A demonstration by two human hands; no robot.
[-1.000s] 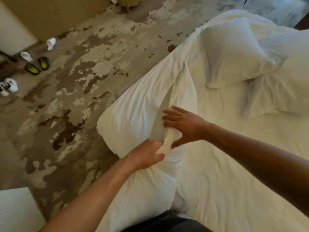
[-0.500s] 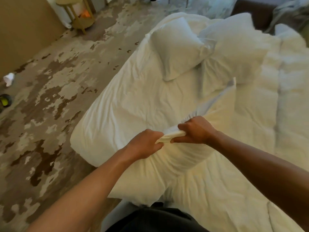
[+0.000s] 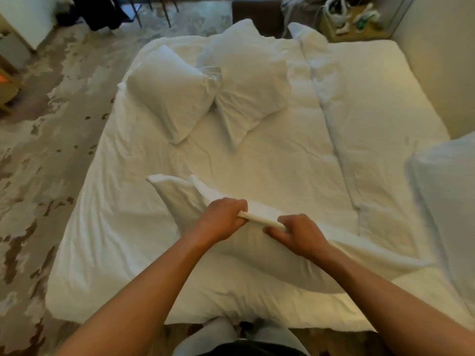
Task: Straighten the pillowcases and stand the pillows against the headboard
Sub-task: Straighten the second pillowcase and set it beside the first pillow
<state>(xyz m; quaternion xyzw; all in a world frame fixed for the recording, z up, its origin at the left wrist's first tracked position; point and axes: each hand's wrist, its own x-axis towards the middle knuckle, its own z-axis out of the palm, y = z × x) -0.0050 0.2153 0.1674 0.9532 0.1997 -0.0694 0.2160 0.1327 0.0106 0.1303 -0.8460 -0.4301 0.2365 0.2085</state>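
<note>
A white pillow (image 3: 259,255) lies across the near part of the bed, partly under my forearms. Its pillowcase edge (image 3: 259,220) is bunched into a tight roll between my hands. My left hand (image 3: 218,222) grips the left end of that roll, and my right hand (image 3: 300,235) grips the right end. Two more white pillows lie flat farther up the bed: a left pillow (image 3: 169,91) and a middle pillow (image 3: 246,80), touching at one corner. Another white pillow (image 3: 447,201) shows at the right edge.
The white bed sheet (image 3: 108,240) is wrinkled. A folded white duvet (image 3: 372,116) covers the bed's right side. Patterned carpet (image 3: 38,176) runs along the left. A bedside table (image 3: 354,24) with cables stands at the far right, beside a wall (image 3: 442,60).
My view swung right from the bed's corner to face the whole bed. The pillow turned across the bed in front of me, and my hands moved apart along the rolled pillowcase edge.
</note>
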